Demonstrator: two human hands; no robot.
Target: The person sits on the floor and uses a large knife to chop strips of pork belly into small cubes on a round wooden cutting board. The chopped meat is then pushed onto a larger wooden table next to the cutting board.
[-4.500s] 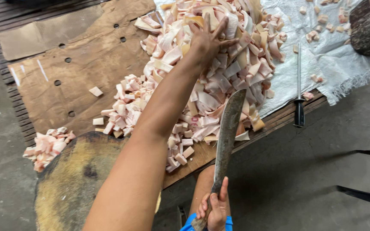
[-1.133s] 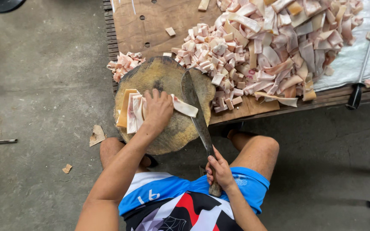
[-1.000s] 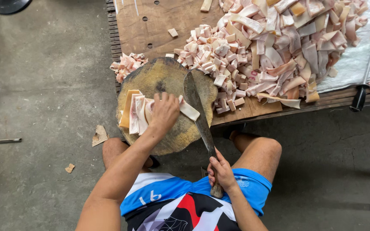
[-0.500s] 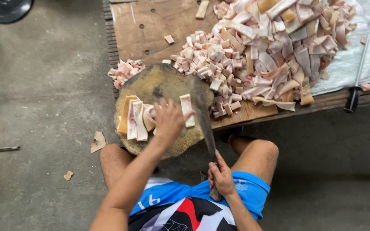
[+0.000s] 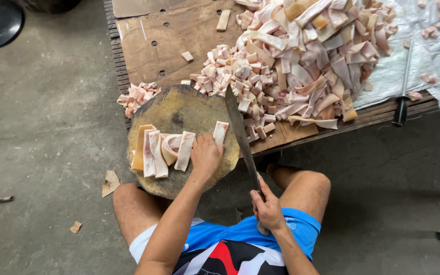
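While right hand [image 5: 267, 210] grips cleaver [image 5: 241, 133], left hand [image 5: 205, 155] steadies strips [image 5: 164, 151]

You have no labels, signs or screens before you. The nearest thing to packaging is a flattened brown cardboard sheet [image 5: 179, 40], punched with round holes, lying under the meat pile's [image 5: 301, 61] left part, and a crinkled silvery plastic sheet [image 5: 398, 71] spread beneath the pile's right side, its frayed edge hanging off to the right.
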